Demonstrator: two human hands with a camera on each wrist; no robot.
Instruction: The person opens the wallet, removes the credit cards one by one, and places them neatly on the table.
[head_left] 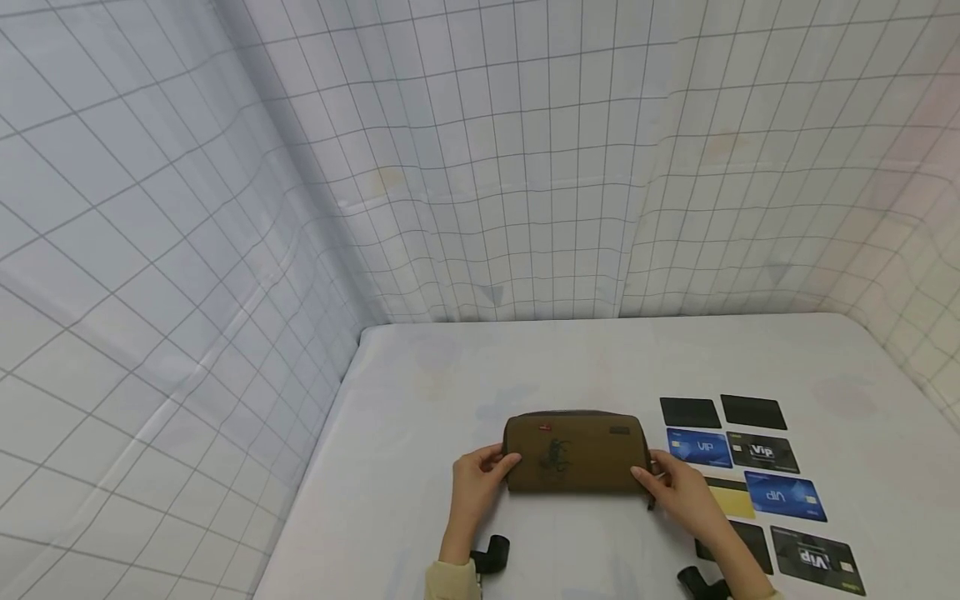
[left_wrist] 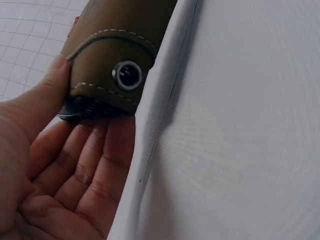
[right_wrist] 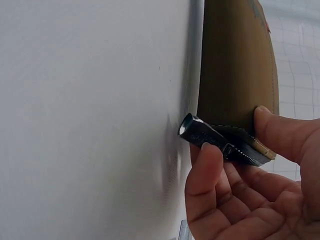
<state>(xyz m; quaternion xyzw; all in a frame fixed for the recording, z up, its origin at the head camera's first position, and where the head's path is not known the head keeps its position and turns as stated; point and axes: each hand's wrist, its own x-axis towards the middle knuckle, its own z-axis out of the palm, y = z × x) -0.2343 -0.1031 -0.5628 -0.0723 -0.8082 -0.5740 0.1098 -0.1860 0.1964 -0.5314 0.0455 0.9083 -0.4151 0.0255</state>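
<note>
A brown zip wallet (head_left: 581,467) with a dark printed figure and a small red tag stands between my two hands, its broad face toward me. My left hand (head_left: 476,483) holds its left end, thumb on the front face and fingers behind. In the left wrist view a stitched tab with a metal-ringed snap (left_wrist: 128,75) shows at that end. My right hand (head_left: 682,492) pinches the right end, thumb on the front. The right wrist view shows the dark zip pull (right_wrist: 200,131) hanging out there, a fingertip against it.
Right of the wallet, cards lie in two columns: black cards (head_left: 753,412), blue VIP cards (head_left: 784,496), dark VIP cards (head_left: 817,558) and a yellow-and-black card (head_left: 731,502). My right forearm passes over some. White cloth covers the table (head_left: 390,417); grid-patterned curtains (head_left: 495,208) surround it.
</note>
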